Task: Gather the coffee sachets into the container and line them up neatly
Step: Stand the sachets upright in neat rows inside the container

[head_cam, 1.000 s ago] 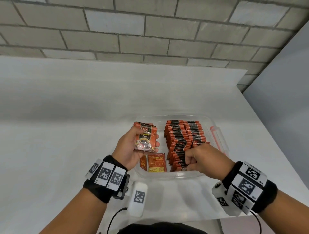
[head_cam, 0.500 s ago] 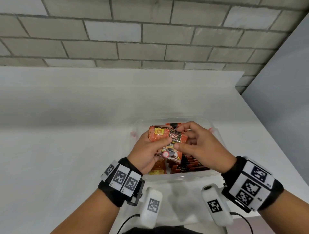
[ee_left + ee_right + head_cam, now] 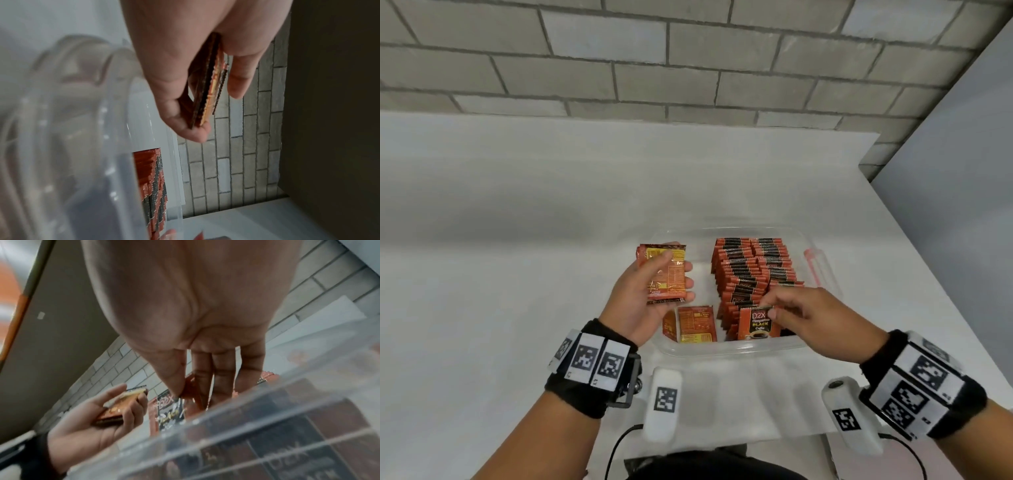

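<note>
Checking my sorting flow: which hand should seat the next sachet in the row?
Right hand: it already pinches an orange-black coffee sachet at the near row end. Left hand holds spares.

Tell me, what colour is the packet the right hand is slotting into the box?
Orange with a black label, the packet shows best in the head view.

Black wristbands with white coded tags; white wrist cameras, cables.
</note>
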Available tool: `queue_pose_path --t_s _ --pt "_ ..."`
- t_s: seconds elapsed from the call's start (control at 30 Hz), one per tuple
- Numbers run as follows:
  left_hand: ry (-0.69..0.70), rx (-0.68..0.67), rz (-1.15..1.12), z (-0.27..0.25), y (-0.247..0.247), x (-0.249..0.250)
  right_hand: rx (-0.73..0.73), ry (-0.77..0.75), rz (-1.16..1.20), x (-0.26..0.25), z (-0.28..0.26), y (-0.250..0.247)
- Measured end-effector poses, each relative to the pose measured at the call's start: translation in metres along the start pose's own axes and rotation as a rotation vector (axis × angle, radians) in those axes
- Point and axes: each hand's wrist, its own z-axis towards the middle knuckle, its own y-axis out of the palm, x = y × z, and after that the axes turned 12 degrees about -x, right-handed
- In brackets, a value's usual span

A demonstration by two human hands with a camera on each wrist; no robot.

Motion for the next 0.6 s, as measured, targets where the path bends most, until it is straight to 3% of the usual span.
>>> queue_pose_path --t_s 0.2,0.6 --pt "-0.001 -0.003 0.011 0.000 0.000 -0.003 0.081 -0.045 -0.366 0.009 0.006 0.014" --pt "-0.032 0.007 0.035 0.001 -0.002 -0.004 -0.069 0.103 -0.523 -0.012 0.022 0.006"
